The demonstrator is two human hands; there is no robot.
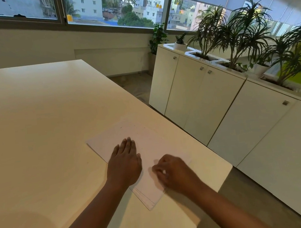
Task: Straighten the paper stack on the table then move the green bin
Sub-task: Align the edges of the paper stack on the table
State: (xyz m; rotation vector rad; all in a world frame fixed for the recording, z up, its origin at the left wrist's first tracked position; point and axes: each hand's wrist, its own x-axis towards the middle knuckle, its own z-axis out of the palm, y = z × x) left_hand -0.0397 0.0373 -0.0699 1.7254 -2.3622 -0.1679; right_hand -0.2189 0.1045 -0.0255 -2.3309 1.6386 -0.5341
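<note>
Paper stack (145, 144) lies on the white table (34, 111), close to the table's right edge and turned at an angle to it. Its sheets are not yet squared: along the near corner several page edges fan out in steps, so the straightening looks under way rather than finished.

The left hand (124, 162) rests flat on the stack's left half, fingers straight and together, pressing the sheets down. The right hand (172, 171) sits over the stack's right side with fingers curled; it is blurred, so it may be pinching or nudging the sheets, but I cannot tell whether it truly holds any.

No green bin shows anywhere in this view, so the second half of the task appears untouched, and where the bin stands cannot be said.

As for room: to the left and beyond the stack the tabletop stretches broad and bare, good space for sliding or tapping the pages square. To the right there is little margin before the table's edge drops to the floor, with white cabinets (199, 93) and potted plants (233, 30) across a narrow aisle. Loose sheets pushed that way could slip off.
</note>
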